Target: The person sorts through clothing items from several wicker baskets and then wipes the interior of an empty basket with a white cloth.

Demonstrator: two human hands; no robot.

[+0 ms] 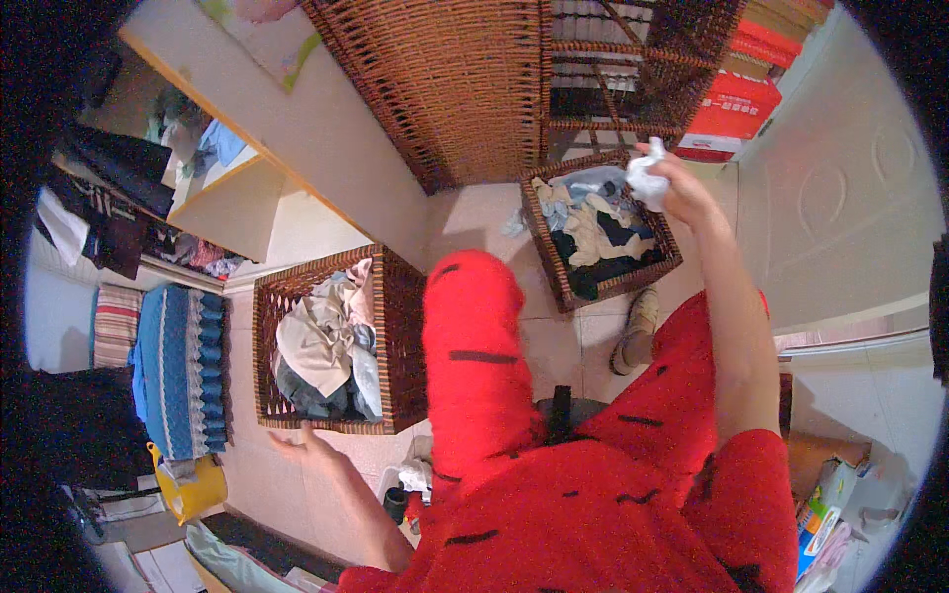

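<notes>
My right hand [686, 189] is closed around a crumpled white cloth [647, 178], held over the right edge of a shallow brown wicker basket [662, 270]. Beige, black and grey-blue clothes [593, 230] lie in that basket. To the left stands a deeper wicker basket [404, 341] holding a bundled beige cloth [319, 333], with pink and grey fabrics around it. My left hand [304, 447] is just beside the near rim of this deeper basket, fingers apart, holding nothing. Whether its fingertips touch the rim cannot be told.
A tall wicker shelf unit [474, 89] stands ahead, with red boxes [730, 107] to its right. An open cabinet [230, 170] with clothes is at the left, near a blue frilled cover [178, 370] and a yellow bucket [194, 489]. A small pale cloth [513, 222] lies on the tiles.
</notes>
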